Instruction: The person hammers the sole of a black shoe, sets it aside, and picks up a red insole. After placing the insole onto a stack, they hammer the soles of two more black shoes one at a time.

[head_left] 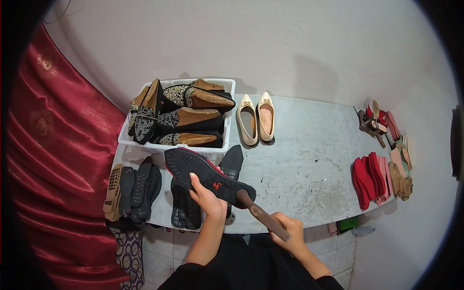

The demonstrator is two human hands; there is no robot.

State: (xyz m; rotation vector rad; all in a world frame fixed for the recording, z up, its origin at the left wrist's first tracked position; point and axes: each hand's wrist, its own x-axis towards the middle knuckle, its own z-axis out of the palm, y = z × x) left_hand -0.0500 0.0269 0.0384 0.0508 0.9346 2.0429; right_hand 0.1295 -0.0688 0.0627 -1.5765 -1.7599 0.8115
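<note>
Head view shows my left hand (207, 197) clamped on the black sole (195, 169), tread side up, just below the centre of the frame, over the near edge of the table (309, 164). My right hand (288, 230) is closed around the brown tool (261, 213), whose tip touches the heel end of the sole.

My left fingers sit close to that tip, so I judge a slip of the tool could strike them. My hold is near one end only, so a hard push could twist the sole loose onto the pile of dark soles (140, 186) or off the table edge.

A red mark (217, 185) is printed on the tread, too small to read. I find no other writing on the white basket (227, 86) or the cream flats (256, 118).
</note>
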